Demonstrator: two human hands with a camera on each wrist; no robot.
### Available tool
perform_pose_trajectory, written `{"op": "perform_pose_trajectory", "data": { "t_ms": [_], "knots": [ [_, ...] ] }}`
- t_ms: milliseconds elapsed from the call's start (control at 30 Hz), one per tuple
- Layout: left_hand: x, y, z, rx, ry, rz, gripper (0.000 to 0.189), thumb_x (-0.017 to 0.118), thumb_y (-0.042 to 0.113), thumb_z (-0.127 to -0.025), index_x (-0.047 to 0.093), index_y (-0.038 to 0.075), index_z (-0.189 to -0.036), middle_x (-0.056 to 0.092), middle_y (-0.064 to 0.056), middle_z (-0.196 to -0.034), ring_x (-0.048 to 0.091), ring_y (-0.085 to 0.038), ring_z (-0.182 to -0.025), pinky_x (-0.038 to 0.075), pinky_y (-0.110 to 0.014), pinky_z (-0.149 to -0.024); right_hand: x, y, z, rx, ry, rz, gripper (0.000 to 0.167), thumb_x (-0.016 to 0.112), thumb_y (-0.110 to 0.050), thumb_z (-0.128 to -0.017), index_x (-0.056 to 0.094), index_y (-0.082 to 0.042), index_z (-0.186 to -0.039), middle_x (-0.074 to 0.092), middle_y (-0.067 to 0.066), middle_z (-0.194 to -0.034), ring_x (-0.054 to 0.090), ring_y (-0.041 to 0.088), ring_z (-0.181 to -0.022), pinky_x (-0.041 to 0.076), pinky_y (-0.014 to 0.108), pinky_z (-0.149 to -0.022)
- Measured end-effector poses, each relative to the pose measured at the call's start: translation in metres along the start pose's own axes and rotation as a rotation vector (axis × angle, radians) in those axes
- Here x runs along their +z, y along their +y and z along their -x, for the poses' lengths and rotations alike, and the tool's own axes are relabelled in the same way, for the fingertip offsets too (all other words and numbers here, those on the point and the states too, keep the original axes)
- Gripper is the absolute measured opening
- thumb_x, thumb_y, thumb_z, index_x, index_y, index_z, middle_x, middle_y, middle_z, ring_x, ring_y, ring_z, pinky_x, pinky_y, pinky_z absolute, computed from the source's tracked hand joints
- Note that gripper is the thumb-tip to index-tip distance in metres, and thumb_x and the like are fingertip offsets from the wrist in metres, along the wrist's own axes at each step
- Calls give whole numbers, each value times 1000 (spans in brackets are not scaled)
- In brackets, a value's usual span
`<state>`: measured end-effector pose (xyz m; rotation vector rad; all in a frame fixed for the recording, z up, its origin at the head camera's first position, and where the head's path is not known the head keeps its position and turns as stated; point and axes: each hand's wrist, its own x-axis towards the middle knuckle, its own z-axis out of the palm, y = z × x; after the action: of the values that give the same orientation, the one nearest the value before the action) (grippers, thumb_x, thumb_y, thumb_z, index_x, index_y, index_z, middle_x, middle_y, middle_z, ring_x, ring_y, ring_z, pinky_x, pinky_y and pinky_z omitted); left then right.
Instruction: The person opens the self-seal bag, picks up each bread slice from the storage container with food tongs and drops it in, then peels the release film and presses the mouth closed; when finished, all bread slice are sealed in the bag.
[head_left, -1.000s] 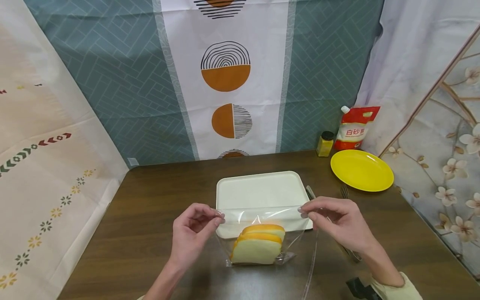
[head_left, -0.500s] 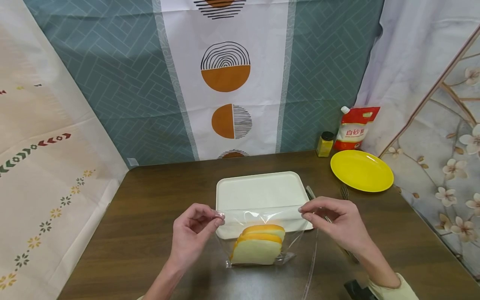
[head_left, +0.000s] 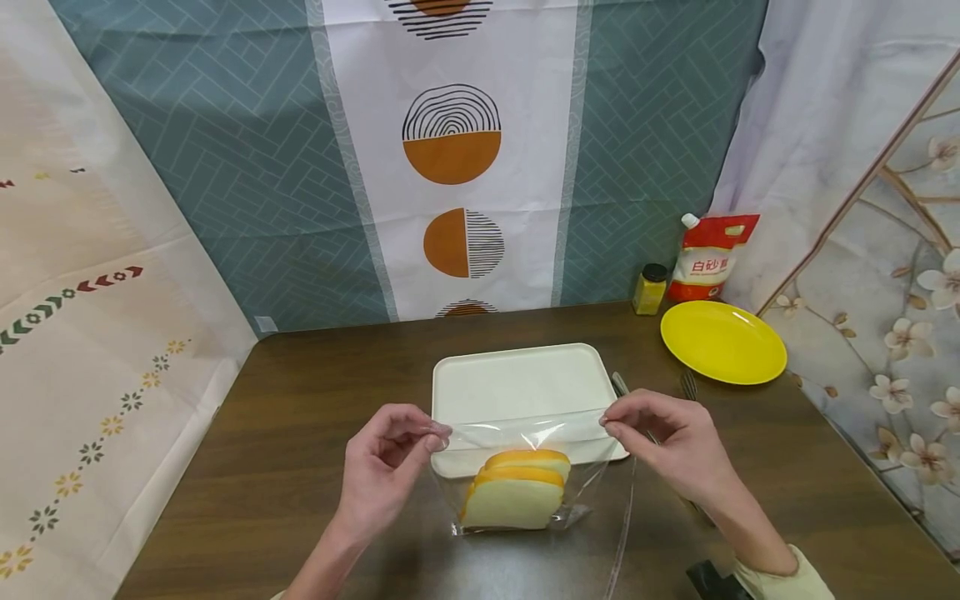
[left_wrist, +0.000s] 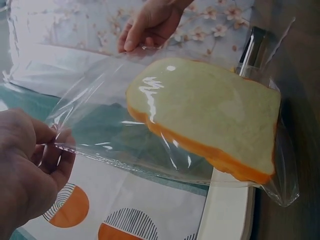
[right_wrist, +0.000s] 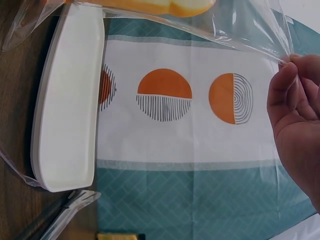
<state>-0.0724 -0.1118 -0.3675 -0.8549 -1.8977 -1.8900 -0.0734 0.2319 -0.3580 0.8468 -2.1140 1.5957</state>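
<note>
A clear plastic bag (head_left: 525, 429) stands on the table between my hands, with bread slices (head_left: 513, 500) inside it. The slices are pale with orange-brown crust and lean together at the bottom of the bag. My left hand (head_left: 384, 471) pinches the bag's upper left corner between thumb and fingers. At the upper right corner, my right hand (head_left: 675, 442) pinches the film the same way. The top edge is stretched between them. In the left wrist view, one large bread slice (left_wrist: 205, 110) shows through the film. The right wrist view shows the bag's corner gripped at the fingertips.
Behind the bag lies a white rectangular tray (head_left: 521, 379). A fork (head_left: 689, 385) and another metal utensil (head_left: 619, 384) lie to its right, partly hidden by my right hand. At the back right are a yellow plate (head_left: 723, 342), a yellow jar (head_left: 649, 289) and a red-and-white pouch (head_left: 705, 262).
Both hands keep their pinch on the bag. The right hand has risen very slightly, and the film's top edge has shifted a little. The bread slices have stayed in place.
</note>
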Motion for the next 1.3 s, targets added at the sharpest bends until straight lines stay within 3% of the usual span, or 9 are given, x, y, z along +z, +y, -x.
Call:
{"op": "perform_pose_trajectory", "data": {
  "t_ms": [200,433,533,700,867,1067,1300],
  "knots": [
    [0,-2,-1,49,-3,-20,36,61,-25,-84,55,-10,-117,72,-20,-95,72,-19,-82,57,-26,-69,1,1,0,-51,12,9,43,71,27,-74,66,1,-107,71,8,-90,62,14,-70,50,21,-53],
    [2,-5,-1,-2,4,20,38,60,-22,-87,51,-11,-122,70,-25,-101,71,-21,-91,56,-26,-78,0,0,-1,-45,32,34,43,74,21,-76,68,-1,-112,69,7,-86,61,12,-70,50,21,-53],
    [4,-6,0,-31,5,38,37,64,-22,-84,53,-12,-118,68,-25,-100,69,-21,-93,56,-30,-83,1,0,-2,-25,37,46,40,74,22,-76,69,-1,-108,70,6,-85,60,12,-69,48,23,-50],
    [8,-5,0,-81,39,-39,27,75,-17,-79,64,-5,-101,68,-14,-91,68,-17,-84,57,-30,-81,4,2,-1,-10,48,21,33,74,20,-78,69,3,-105,71,7,-86,61,13,-69,46,24,-49],
    [9,-3,-1,-79,74,-86,24,78,-17,-75,67,-3,-90,67,-10,-80,65,-15,-74,57,-26,-76,6,6,0,-42,62,-19,25,76,11,-82,68,5,-106,70,10,-85,60,13,-70,45,24,-48],
    [7,1,-2,-98,57,-82,21,78,-16,-76,69,-1,-87,67,-7,-78,63,-14,-72,55,-23,-74,4,3,0,-21,58,14,29,76,15,-80,69,2,-106,70,8,-84,61,13,-69,47,22,-51],
    [4,5,-4,-155,12,-50,13,77,-9,-81,71,-2,-91,70,-14,-81,67,-16,-73,57,-24,-70,1,0,0,21,43,18,28,75,11,-83,68,3,-109,68,11,-84,60,13,-70,48,23,-51]
  ]
}}
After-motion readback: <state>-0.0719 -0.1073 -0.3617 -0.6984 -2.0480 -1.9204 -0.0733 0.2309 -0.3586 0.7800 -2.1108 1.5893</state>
